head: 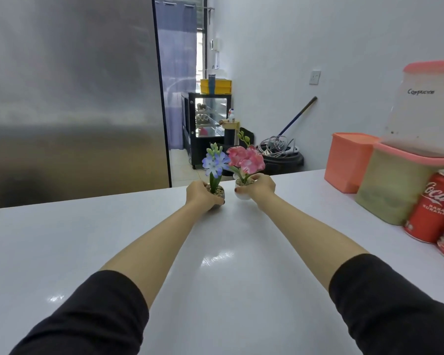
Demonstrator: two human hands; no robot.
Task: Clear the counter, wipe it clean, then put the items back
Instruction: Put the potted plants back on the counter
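Left grip [201,198] grasps the small grey pot of blue artificial flowers [215,163], right grip [260,188] the white pot of pink flowers [245,160], both upright, side by side near the far edge of the glossy white bench [228,278].

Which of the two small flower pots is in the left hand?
The blue-flowered pot: the left hand grips it, while the right hand holds the pink-flowered pot beside it.
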